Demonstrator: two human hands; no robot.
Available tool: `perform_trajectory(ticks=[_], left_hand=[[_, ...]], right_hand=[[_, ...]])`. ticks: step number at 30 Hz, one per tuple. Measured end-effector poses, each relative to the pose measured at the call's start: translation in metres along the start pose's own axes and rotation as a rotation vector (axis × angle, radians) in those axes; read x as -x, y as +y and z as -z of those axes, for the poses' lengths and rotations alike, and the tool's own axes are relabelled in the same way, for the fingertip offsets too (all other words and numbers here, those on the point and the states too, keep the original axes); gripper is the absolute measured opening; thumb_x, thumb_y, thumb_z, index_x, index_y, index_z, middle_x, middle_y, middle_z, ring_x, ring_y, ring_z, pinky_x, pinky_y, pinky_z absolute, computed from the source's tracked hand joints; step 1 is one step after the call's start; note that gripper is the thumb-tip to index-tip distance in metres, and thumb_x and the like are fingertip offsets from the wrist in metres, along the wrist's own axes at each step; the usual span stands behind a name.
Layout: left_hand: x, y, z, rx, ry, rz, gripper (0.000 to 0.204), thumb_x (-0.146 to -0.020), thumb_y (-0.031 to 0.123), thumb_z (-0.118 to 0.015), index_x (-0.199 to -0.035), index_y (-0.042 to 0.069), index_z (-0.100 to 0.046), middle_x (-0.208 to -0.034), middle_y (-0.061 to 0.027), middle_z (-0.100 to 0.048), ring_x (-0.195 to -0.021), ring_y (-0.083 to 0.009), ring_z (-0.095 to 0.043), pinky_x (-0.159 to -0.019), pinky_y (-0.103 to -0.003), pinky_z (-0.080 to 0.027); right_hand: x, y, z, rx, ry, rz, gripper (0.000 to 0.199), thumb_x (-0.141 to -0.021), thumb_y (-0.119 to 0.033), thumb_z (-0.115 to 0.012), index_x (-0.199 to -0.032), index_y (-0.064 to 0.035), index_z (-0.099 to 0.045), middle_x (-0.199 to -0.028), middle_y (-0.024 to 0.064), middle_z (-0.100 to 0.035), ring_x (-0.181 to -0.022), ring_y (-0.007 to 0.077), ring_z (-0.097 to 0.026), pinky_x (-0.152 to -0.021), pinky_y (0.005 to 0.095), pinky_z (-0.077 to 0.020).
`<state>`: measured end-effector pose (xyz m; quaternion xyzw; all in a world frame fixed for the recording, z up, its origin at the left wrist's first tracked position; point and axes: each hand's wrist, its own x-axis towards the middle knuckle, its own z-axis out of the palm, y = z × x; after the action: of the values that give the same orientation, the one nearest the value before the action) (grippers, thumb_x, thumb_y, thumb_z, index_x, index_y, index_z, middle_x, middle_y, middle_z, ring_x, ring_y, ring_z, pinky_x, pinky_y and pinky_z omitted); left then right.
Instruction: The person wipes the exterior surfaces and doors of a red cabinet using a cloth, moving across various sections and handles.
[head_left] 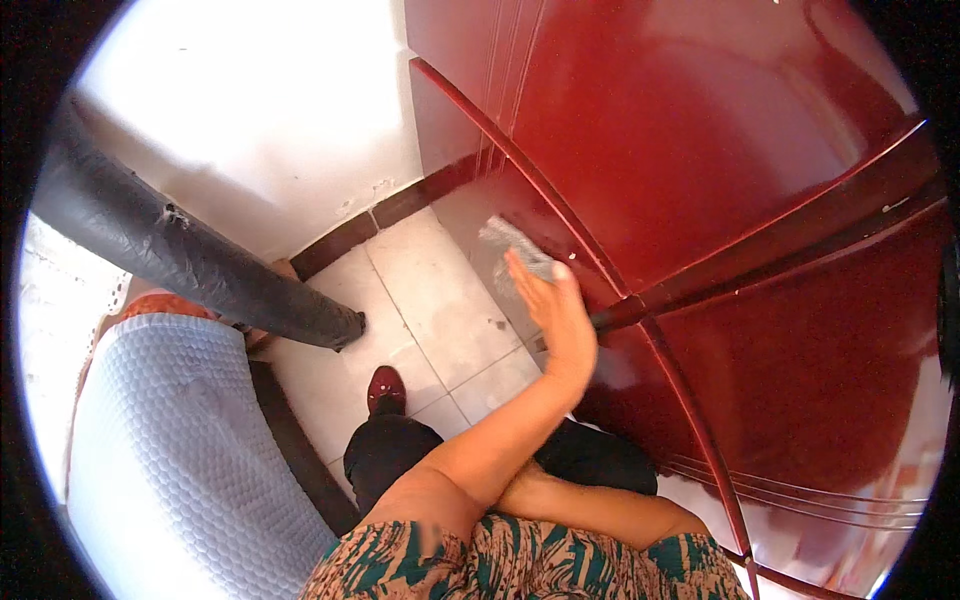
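Note:
My left hand [552, 305] reaches across to the right and presses a grey cloth [510, 245] against the side panel of a glossy dark red cabinet [680, 130]. Its fingers lie along the cloth, with the thumb side toward the cabinet's front edge. My right forearm [610, 510] crosses in front of my body and passes under the left arm. The fingers of that hand are hidden there, so what it holds, if anything, does not show.
A long roll wrapped in black plastic [200, 235] leans at the left, its lower end on the tiled floor [430, 290]. Beside it is a seat or bed with a light blue quilted cover [190, 440]. A white wall [280, 120] with dark skirting stands ahead. My dark red shoe [386, 388] is on the tiles.

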<state>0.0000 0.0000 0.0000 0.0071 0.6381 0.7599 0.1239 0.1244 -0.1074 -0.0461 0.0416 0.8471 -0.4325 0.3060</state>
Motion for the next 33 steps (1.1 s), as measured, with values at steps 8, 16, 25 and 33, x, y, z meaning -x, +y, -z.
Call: perform_trajectory(ticks=[8, 16, 25, 33], left_hand=[[0.029, 0.034, -0.011, -0.071, -0.129, -0.448, 0.078, -0.101, 0.047, -0.030, -0.151, -0.006, -0.002, -0.159, -0.0237, 0.002, -0.147, -0.0403, 0.002, -0.117, -0.049, 0.000], [-0.093, -0.038, 0.004, 0.110, 0.027, -0.139, 0.073, -0.102, 0.047, -0.032, -0.152, -0.003, -0.012, -0.159, -0.0205, -0.010, -0.148, -0.0317, -0.010, -0.119, -0.041, -0.009], [-0.134, -0.160, 0.048, 0.309, -0.076, 0.583, 0.079, -0.096, 0.064, -0.034, -0.150, 0.007, -0.026, -0.153, -0.0133, -0.033, -0.138, -0.0315, -0.035, -0.112, -0.046, -0.030], [-0.084, -0.157, 0.034, 0.540, -0.027, 0.803, 0.079, -0.097, 0.060, -0.033, -0.153, 0.005, -0.019, -0.158, -0.0114, -0.020, -0.142, -0.0303, -0.027, -0.116, -0.041, -0.022]], right_hand=[[0.012, -0.003, -0.007, -0.196, 0.172, 0.056, 0.043, -0.090, -0.029, -0.055, -0.126, -0.0063, -0.054, -0.133, 0.0199, -0.052, -0.126, 0.0343, -0.046, -0.104, 0.0397, -0.0375], [0.009, -0.005, 0.006, 0.297, 0.116, 0.018, 0.020, -0.079, -0.015, -0.056, -0.086, -0.0053, -0.072, -0.089, 0.0154, -0.070, -0.093, 0.0329, -0.063, -0.080, 0.0476, -0.0446], [0.007, 0.007, -0.004, 0.547, 0.217, 0.190, 0.018, -0.078, -0.017, -0.056, -0.073, -0.0074, -0.069, -0.079, 0.0109, -0.066, -0.076, 0.0279, -0.061, -0.073, 0.0405, -0.0428], [0.004, 0.013, 0.008, 0.524, -0.137, 0.090, 0.022, -0.081, -0.021, -0.056, -0.092, -0.0067, -0.069, -0.097, 0.0117, -0.066, -0.096, 0.0287, -0.059, -0.083, 0.0409, -0.0399]])
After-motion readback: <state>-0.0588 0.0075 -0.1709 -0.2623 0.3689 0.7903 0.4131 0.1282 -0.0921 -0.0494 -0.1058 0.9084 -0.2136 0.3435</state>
